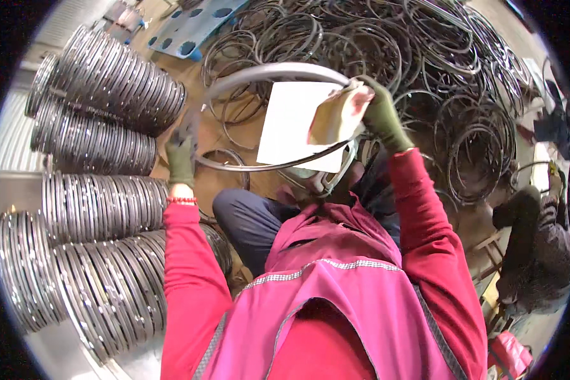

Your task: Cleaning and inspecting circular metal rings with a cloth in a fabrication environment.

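A grey metal hoop, which looks like a wheel rim [254,168], is held up in front of me, above my lap. My left hand [181,155], in an olive glove with dark fingers, grips its left side; motion smears the fingertips. At the hoop's far right, my right hand [380,114], in an olive glove, is closed on a yellowish cloth [333,119] with reddish patches. The cloth lies against the hoop and hangs inside it. Behind the cloth shows a bright white square sheet [281,120]; what supports it is hidden.
Stacked rows of metal hoops [107,202] stand on the left. A large loose heap of dark hoops [361,44] covers the floor ahead and to the right. A blue pallet [193,28] lies at the far left. Another person [538,247] sits at the right edge.
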Motion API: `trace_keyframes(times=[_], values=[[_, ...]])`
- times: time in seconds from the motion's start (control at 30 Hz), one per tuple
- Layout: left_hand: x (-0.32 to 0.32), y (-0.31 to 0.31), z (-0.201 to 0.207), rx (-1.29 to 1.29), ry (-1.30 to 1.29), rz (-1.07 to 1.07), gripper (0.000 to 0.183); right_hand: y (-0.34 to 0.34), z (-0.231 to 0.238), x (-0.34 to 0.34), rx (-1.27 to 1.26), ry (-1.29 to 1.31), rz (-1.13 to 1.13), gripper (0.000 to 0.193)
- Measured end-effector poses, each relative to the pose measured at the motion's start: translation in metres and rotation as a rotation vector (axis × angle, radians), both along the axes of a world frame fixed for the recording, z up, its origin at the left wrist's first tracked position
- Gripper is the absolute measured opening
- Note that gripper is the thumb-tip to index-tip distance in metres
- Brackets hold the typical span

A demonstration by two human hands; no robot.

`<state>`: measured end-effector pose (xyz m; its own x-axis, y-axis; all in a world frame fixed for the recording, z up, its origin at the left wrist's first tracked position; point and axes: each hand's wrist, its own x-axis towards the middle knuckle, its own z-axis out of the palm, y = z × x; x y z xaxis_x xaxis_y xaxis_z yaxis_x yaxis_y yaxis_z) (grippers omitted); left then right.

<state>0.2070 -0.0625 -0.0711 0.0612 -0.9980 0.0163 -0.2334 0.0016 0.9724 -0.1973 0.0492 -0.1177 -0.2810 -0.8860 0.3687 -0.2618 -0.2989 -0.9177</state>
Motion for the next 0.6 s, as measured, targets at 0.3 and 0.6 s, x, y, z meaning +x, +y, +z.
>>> trace_keyframes(times=[0.3, 0.6], values=[[-0.056, 0.005, 0.035, 0.113, 0.024, -0.254, 0.017, 0.006, 0.040, -0.042, 0.089, -0.100, 0.032, 0.024], [-0.029, -0.013, 0.008, 0.025, 0.182, -0.368, 0.030, 0.006, 0.075, -0.033, 0.014, 0.003, 0.034, 0.021]])
